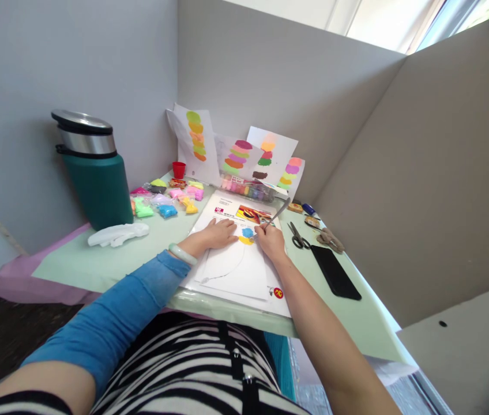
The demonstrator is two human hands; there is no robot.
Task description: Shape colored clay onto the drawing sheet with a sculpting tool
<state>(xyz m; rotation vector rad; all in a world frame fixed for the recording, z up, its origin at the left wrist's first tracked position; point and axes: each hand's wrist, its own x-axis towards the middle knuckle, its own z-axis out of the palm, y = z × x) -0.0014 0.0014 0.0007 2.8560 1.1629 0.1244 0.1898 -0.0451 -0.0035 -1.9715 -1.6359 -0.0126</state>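
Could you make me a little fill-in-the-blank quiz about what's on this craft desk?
1. The right hand holds a metal ____ over the paper sheet.
2. The left hand lies flat on the ____.
3. The black phone lies just in front of the ____.
4. The big bottle on the left is ____ in colour.

Missing words: fork; paper sheet; scissors; green

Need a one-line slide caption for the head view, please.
Left hand flat on the white sheet; right hand works a fork into blue and yellow clay.
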